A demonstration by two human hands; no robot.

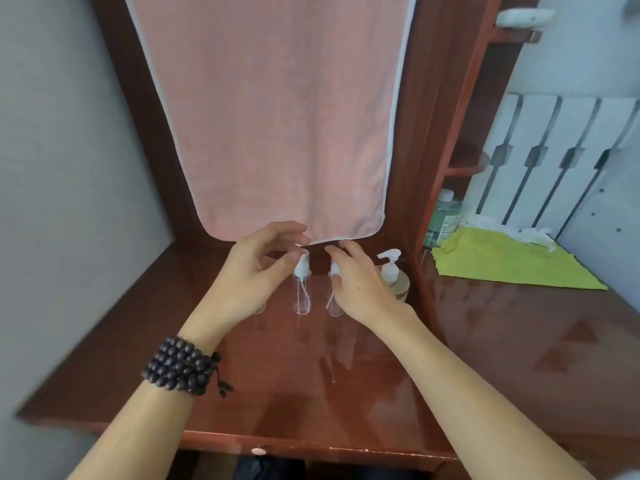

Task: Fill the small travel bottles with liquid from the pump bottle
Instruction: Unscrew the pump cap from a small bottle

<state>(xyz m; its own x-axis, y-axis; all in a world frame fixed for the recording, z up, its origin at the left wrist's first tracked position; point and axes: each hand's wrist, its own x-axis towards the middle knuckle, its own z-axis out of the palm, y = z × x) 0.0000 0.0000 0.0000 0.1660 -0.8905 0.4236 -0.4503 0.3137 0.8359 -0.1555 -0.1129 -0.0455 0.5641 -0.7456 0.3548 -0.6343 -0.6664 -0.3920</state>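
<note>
Head view is given from above a glossy reddish-brown wooden counter, whose front edge with a small round knob lies at the bottom of the frame. Two bare forearms are stretched up from the lower corners, a dark beaded bracelet being worn on the left wrist. At centre frame the left hand is held with fingers curled and thumb apart, poised beside the white spray top of a clear travel bottle; contact cannot be confirmed. The right hand is laid over the top of a second clear travel bottle, and whether the cap is gripped cannot be told. A third clear base is glimpsed under the left hand. Both visible bottles are seen standing upright, capped, and apparently empty. Just to the right, the pump bottle is stood untouched against the cabinet wall. It is judged that filling has not begun: caps are yet to be removed, liquid pumped in, and caps replaced. Farther back, a pink towel is hung down the upper centre, and a yellow-green cloth and a greenish bottle are seen at the right.
</note>
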